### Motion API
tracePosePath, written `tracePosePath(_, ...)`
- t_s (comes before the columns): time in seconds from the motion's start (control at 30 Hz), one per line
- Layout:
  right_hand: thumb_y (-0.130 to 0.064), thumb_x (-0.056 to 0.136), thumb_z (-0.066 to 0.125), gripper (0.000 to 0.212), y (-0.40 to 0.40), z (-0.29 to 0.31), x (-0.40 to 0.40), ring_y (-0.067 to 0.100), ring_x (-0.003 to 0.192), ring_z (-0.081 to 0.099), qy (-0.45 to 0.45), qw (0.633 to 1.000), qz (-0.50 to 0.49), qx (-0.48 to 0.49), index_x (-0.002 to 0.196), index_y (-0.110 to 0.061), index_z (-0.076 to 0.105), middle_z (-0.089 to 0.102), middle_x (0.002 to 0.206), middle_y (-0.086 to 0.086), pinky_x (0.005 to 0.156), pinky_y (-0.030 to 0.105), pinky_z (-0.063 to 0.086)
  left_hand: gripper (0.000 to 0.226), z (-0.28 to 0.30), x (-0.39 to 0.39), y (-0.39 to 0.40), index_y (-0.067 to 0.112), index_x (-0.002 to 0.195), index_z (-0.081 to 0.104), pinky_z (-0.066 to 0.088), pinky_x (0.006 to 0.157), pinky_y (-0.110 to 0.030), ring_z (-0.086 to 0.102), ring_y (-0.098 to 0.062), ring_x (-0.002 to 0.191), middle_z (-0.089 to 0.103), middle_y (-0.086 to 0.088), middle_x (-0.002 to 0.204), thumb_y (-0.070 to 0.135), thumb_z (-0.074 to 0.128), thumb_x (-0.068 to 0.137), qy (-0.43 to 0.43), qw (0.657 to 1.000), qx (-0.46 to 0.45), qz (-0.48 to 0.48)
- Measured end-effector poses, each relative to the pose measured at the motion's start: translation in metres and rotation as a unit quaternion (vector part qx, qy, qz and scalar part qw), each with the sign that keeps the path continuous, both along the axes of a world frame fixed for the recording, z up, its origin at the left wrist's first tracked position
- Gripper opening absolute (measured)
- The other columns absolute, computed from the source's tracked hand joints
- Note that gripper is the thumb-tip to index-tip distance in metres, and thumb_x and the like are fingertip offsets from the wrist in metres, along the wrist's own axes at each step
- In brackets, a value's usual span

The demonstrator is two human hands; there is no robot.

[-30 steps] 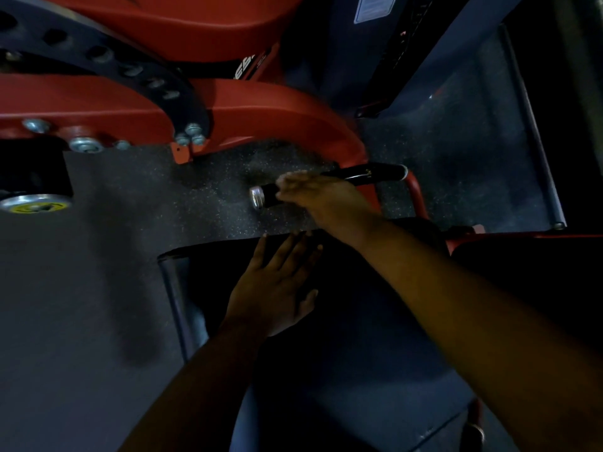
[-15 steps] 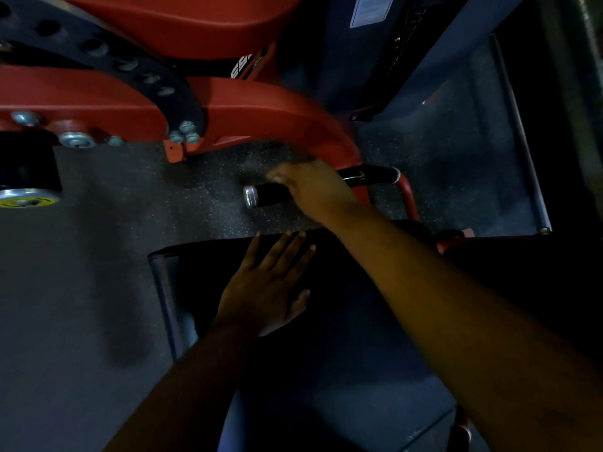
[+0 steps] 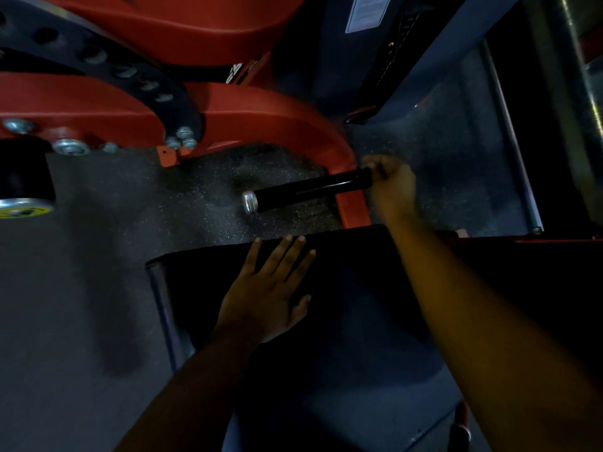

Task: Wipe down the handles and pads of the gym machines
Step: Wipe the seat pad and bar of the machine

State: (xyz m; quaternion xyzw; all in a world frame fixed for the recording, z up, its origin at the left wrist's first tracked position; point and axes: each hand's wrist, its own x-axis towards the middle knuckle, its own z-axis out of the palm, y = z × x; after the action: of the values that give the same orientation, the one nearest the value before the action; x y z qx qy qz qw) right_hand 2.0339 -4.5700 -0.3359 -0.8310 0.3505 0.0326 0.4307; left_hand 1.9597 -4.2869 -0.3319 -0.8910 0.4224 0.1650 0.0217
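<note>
a: at the far end of the handle, just beyond the pad, the right hand curls round the bar. no cloth shows.
b: it looks stiff, glossy, maybe slippery; better to hold it mid-grip.
a: left hand lies flat, fingers spread, on the soft pad.
b: i count one handle, one pad, two hands.

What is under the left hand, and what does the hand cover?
The left hand rests flat on the black pad of the machine. The part of the pad beneath the palm is hidden; no cloth shows there.

Bare forearms, no sleeves visible
</note>
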Motion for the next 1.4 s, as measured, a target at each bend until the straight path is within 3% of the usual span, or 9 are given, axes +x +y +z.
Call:
tracePosePath(0.1,-0.005,0.102,0.052,0.029,0.048,0.020,-0.006,-0.004,0.116,0.054,-0.051,0.983,0.175,0.011,0.116,-0.018,0.073,0.067,0.126,-0.005,0.109,0.018,0.040,0.076,0.001,0.000,-0.001,0.020,0.164,0.025,0.014,0.123,-0.063,0.008,-0.024,0.160,0.011,-0.009,0.173,0.059,0.036,0.099,0.008,1.000,-0.001,0.003)
tracePosePath(0.23,0.005,0.098,0.047,0.040,0.055,0.018,-0.010,0.015,0.126,0.057,-0.093,0.957,0.271,-0.041,0.126,-0.014,0.070,0.065,0.135,0.006,0.118,0.037,0.038,0.076,0.002,0.001,-0.001,0.020,0.164,0.026,0.015,0.122,-0.063,0.007,-0.024,0.160,0.012,-0.009,0.172,0.059,0.035,0.100,0.006,1.000,0.000,0.000)
tracePosePath(0.4,-0.005,0.104,0.039,0.031,-0.011,-0.001,0.005,0.026,0.086,0.068,0.069,0.975,0.154,-0.147,0.114,-0.010,0.068,0.071,0.102,0.014,0.075,0.034,0.054,0.077,0.002,0.000,-0.001,0.021,0.165,0.021,0.013,0.123,-0.061,0.008,-0.023,0.160,0.009,-0.007,0.173,0.060,0.035,0.100,0.001,1.000,0.003,0.003)
tracePosePath(0.67,-0.012,0.096,0.050,0.025,-0.017,-0.061,-0.004,0.030,0.087,0.071,0.055,0.972,-0.217,0.076,0.087,-0.025,0.069,0.072,0.091,0.005,0.083,0.052,0.060,0.077,0.002,0.001,0.000,0.020,0.165,0.021,0.014,0.123,-0.062,0.009,-0.023,0.160,0.009,-0.008,0.173,0.059,0.035,0.100,0.003,1.000,0.004,0.002)
tracePosePath(0.87,-0.021,0.109,0.044,0.031,0.054,-0.013,0.002,0.019,0.086,0.069,-0.107,0.823,-0.457,0.320,0.121,-0.002,0.065,0.071,0.101,0.008,0.083,0.032,0.056,0.076,0.001,0.001,-0.002,0.020,0.164,0.026,0.014,0.123,-0.063,0.010,-0.023,0.160,0.012,-0.008,0.172,0.060,0.033,0.099,0.008,1.000,0.002,0.002)
tracePosePath(1.1,-0.027,0.109,0.037,0.043,0.041,-0.022,0.010,0.035,0.117,0.060,-0.047,0.757,-0.513,0.403,0.141,-0.002,0.050,0.062,0.129,0.023,0.097,0.042,0.054,0.077,0.002,0.001,-0.001,0.020,0.165,0.023,0.015,0.123,-0.062,0.008,-0.023,0.160,0.010,-0.008,0.173,0.060,0.033,0.100,0.001,1.000,0.009,0.000)
tracePosePath(1.17,-0.008,0.106,0.042,0.026,0.055,-0.011,0.005,0.024,0.081,0.064,-0.057,0.760,-0.504,0.405,0.118,-0.001,0.064,0.069,0.102,0.018,0.075,0.030,0.059,0.076,0.002,0.001,-0.001,0.020,0.164,0.024,0.016,0.122,-0.063,0.009,-0.024,0.160,0.011,-0.008,0.173,0.060,0.032,0.100,0.004,1.000,0.012,0.001)
tracePosePath(1.3,-0.025,0.092,0.054,0.022,0.075,0.002,-0.011,0.009,0.084,0.055,-0.033,0.840,-0.355,0.410,0.077,-0.037,0.065,0.049,0.088,-0.006,0.101,0.039,0.050,0.075,-0.001,-0.001,-0.001,0.021,0.163,0.027,0.017,0.122,-0.063,0.009,-0.024,0.160,0.013,-0.007,0.172,0.060,0.033,0.100,0.011,1.000,0.006,0.001)
tracePosePath(1.4,-0.032,0.092,0.052,0.024,0.049,-0.003,-0.013,0.007,0.086,0.058,-0.039,0.871,-0.351,0.341,0.102,-0.044,0.071,0.046,0.090,-0.012,0.099,0.039,0.053,0.076,0.000,0.001,-0.001,0.021,0.164,0.024,0.014,0.123,-0.063,0.009,-0.024,0.160,0.011,-0.008,0.173,0.060,0.034,0.100,0.008,1.000,0.007,0.001)
